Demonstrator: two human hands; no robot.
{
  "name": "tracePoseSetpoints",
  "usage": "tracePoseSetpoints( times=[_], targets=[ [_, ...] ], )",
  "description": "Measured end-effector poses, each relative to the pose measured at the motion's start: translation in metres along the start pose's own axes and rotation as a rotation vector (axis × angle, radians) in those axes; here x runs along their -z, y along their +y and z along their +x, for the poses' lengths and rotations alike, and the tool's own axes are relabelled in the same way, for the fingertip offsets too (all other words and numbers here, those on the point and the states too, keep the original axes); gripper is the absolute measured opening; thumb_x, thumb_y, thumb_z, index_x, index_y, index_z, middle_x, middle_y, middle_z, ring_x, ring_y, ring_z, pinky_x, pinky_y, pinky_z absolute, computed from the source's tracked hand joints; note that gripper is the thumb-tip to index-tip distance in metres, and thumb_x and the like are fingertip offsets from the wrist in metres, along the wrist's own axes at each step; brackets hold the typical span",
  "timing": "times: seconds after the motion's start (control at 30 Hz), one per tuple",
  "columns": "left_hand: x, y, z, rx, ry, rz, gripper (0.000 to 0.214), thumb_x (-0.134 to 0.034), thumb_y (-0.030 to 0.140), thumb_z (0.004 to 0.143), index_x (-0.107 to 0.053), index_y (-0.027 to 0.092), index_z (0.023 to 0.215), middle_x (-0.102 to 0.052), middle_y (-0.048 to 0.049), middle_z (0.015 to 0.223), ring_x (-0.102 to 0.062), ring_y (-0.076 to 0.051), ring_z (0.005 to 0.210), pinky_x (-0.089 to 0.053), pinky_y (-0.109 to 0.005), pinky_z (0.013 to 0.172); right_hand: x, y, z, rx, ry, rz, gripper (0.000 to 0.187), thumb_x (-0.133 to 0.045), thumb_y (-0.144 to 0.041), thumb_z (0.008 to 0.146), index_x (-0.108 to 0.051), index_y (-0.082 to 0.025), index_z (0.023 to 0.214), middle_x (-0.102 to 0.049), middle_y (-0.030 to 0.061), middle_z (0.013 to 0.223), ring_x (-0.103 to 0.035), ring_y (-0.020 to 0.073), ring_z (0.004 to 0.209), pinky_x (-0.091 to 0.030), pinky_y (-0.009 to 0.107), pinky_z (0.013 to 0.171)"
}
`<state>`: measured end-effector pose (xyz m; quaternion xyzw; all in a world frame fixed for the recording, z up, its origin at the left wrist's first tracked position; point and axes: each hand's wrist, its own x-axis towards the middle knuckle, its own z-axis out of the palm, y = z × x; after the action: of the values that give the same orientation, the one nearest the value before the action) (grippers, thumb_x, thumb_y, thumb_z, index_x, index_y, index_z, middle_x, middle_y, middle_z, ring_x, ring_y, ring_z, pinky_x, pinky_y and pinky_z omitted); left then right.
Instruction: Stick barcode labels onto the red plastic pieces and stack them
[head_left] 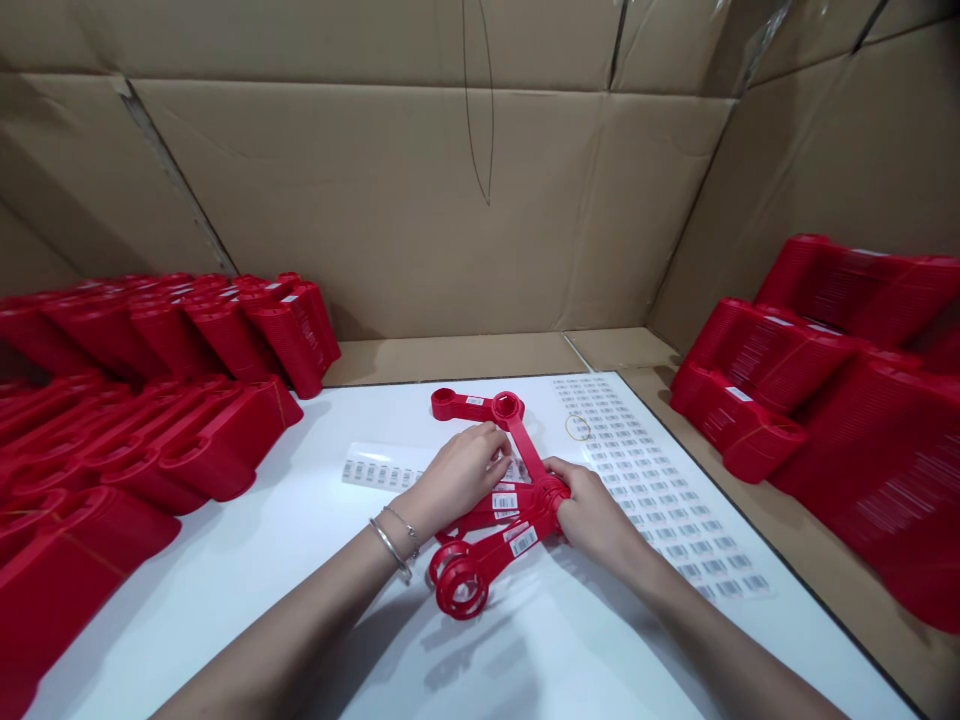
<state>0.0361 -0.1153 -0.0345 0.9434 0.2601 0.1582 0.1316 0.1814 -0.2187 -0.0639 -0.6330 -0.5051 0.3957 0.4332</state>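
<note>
Two hands work on a fan of red wrenches (487, 560) near the middle of the white counter (300, 600). Right hand (592, 515): grip closed on the shared end of the fan, where the heads overlap, apparently serving as a pivot so that the handles splay without sliding apart. Left hand (465, 470): fingers curled down on the upper handles, beside a white label (504, 501); whether this grip closes round a handle or merely presses on it cannot be told. Several splayed handles show a label face-up, which probably explains the fanned lay. One handle runs from the right hand toward the far edge, and another lies across its far end, both flat on the counter. Label sheet (652, 480) lies just right of the right hand and a shorter strip (379, 472) just left of the left hand, both presumably placed for easy reach. Stacks (150, 430) of like red parts crowd the left side; further stacks (825, 380), white labels showing, sit at the right, off the counter. Cardboard (420, 200) walls in the station. A bangle (391, 548) circles the left wrist
</note>
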Motion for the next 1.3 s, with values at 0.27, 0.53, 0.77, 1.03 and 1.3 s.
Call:
tracePoseSetpoints(
  times=[0.27,0.53,0.77,1.03,1.3],
  targets=[
    [-0.002,-0.001,-0.001,0.016,-0.052,-0.058,0.015,-0.046,0.013,0.080,-0.060,0.016,0.077,-0.054,-0.0044,0.085,-0.050,-0.016,0.075,-0.037,-0.027,0.065,-0.001,0.000,0.000,-0.008,0.005,0.006,0.042,-0.040,-0.005,0.063,-0.062,-0.016,0.097,-0.066,0.0035,0.077,-0.055,0.0137,0.058,-0.040,0.022,0.054],
    [0.013,0.003,0.002,0.067,-0.148,-0.259,0.011,-0.046,0.018,0.079,-0.051,0.015,0.070,-0.046,0.0017,0.063,-0.039,-0.010,0.056,-0.029,-0.023,0.052,0.001,-0.002,0.000,0.032,-0.004,-0.015,0.035,-0.038,-0.004,0.063,-0.060,-0.018,0.087,-0.066,0.0029,0.086,-0.059,0.0157,0.073,-0.044,0.022,0.060],
    [0.029,0.009,0.004,0.229,-0.230,-0.611,0.014,-0.050,0.028,0.079,-0.053,0.015,0.074,-0.039,0.0051,0.055,-0.031,-0.006,0.047,-0.022,-0.020,0.044,0.000,-0.015,-0.012,0.093,0.002,-0.121,0.028,-0.037,-0.003,0.064,-0.055,-0.018,0.079,-0.063,0.0022,0.077,-0.058,0.0154,0.070,-0.044,0.023,0.062],
    [0.031,0.008,0.004,0.278,-0.215,-0.663,0.017,-0.053,0.031,0.078,-0.056,0.015,0.075,-0.033,0.0065,0.051,-0.026,-0.005,0.043,-0.018,-0.020,0.041,-0.002,-0.017,-0.016,0.115,-0.012,-0.141,0.026,-0.037,-0.003,0.063,-0.054,-0.019,0.076,-0.060,0.0013,0.067,-0.059,0.0169,0.072,-0.044,0.024,0.063],
    [0.031,0.009,0.005,0.295,-0.202,-0.695,0.018,-0.054,0.031,0.079,-0.057,0.014,0.076,-0.033,0.0068,0.051,-0.026,-0.005,0.042,-0.017,-0.021,0.041,-0.002,-0.018,-0.017,0.106,-0.007,-0.149,0.028,-0.037,-0.003,0.062,-0.055,-0.019,0.076,-0.060,0.0010,0.066,-0.057,0.0163,0.068,-0.043,0.024,0.063]
  ],
)
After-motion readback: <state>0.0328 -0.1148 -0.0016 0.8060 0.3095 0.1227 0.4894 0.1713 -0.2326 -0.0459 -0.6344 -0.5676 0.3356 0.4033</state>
